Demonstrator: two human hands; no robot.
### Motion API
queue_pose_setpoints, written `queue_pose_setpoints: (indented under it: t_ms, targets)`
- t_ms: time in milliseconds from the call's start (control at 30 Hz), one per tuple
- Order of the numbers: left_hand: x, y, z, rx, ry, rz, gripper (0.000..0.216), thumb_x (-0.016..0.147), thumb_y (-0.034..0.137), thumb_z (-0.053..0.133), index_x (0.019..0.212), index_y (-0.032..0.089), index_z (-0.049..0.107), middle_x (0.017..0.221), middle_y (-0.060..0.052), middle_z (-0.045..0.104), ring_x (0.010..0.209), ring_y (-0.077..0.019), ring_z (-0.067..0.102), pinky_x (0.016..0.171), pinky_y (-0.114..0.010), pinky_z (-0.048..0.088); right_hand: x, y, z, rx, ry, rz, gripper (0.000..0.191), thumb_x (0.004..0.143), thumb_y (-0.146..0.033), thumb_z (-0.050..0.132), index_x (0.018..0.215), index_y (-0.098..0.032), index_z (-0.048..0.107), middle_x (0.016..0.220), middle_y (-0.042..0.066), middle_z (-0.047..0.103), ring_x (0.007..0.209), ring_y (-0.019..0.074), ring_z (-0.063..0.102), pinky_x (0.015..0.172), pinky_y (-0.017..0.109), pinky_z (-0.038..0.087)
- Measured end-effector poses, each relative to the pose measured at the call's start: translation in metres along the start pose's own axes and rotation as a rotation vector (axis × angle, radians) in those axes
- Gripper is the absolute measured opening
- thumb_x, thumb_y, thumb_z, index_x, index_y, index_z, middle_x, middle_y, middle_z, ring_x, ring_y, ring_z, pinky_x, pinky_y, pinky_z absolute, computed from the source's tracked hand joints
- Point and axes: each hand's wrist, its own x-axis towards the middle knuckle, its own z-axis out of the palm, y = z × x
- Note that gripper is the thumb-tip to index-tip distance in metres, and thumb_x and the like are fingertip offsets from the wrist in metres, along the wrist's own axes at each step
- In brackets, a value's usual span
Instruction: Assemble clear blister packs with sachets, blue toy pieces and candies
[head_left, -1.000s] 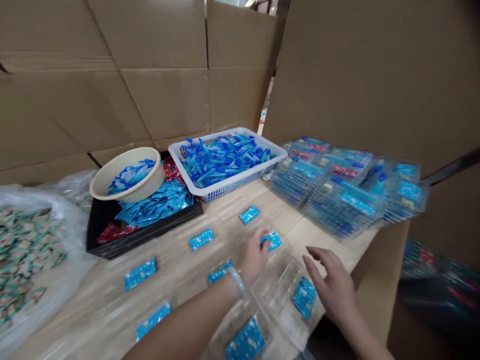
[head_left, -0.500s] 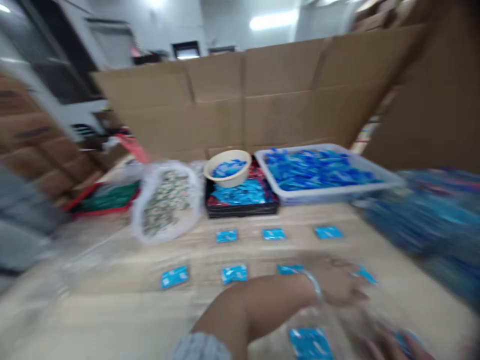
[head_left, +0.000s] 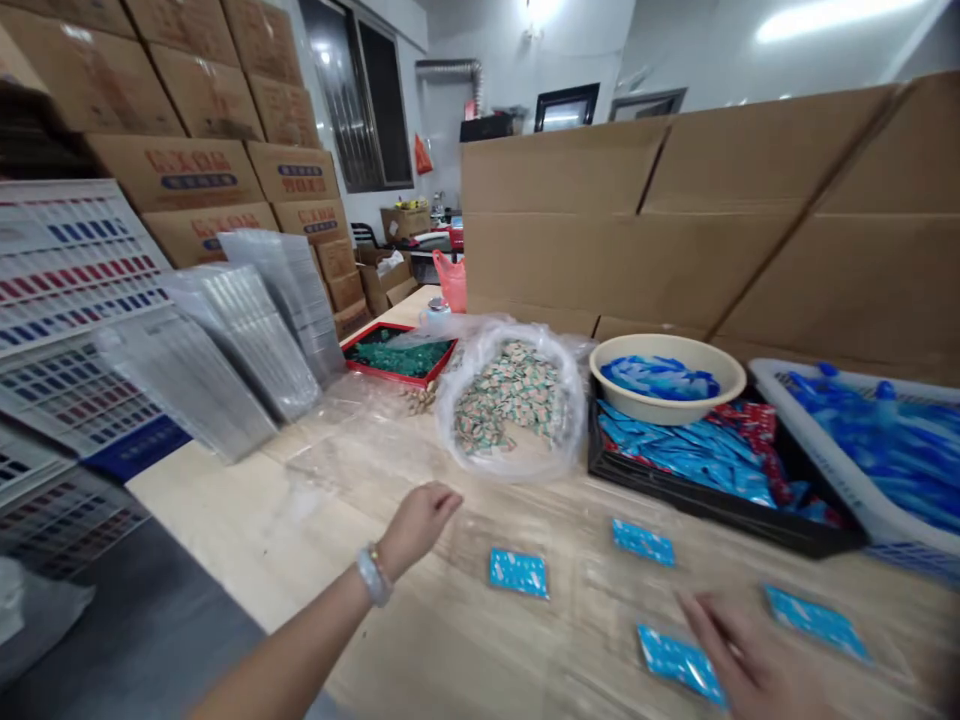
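Four blue packets point(head_left: 519, 573) in view each lie in a clear, open plastic tray point(head_left: 469, 545) on the tabletop point(head_left: 420, 640), and none of these shows a pen beside its packet, so filling looks only partly done, with many loose packets point(head_left: 682, 455) left in a black box point(head_left: 720, 520). The laid-out packets are flat, glossy rectangles with small pale marks. The left hand point(head_left: 416, 525) is narrow, its fingers drawn together near the leftmost packet; the right hand point(head_left: 750, 660), blurred between two packets, cannot be read.
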Motion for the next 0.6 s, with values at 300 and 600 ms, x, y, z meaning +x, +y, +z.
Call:
queue_pose_setpoints:
  t_ms: [300,600]
  targets:
    - [-0.004,-0.082,-0.047,0.182,0.157,-0.06,0.026,0.081,0.028,0.041,0.09,0.018,0.063,0.089,-0.007,0.061,0.087,-0.0186,0.054,0.082,-0.031,0.042,0.084,-0.11,0.113,0.046,-0.353,-0.285,0.023,0.08,-0.025,0.038,0.085,-0.021,0.06,0.07,0.003,0.063,0.064,0.017,0.06,0.059,0.027,0.047]
    - [0.054,-0.037,-0.011,-0.014,0.146,0.222,0.025,0.081,0.032,0.042,0.096,0.023,0.059,0.096,-0.005,0.061,0.09,-0.0185,0.056,0.081,-0.032,0.046,0.15,-0.038,0.064,-0.211,-0.062,-0.287,0.025,0.079,-0.021,0.042,0.097,-0.016,0.057,0.094,0.01,0.057,0.09,0.0205,0.052,0.081,0.036,0.043]
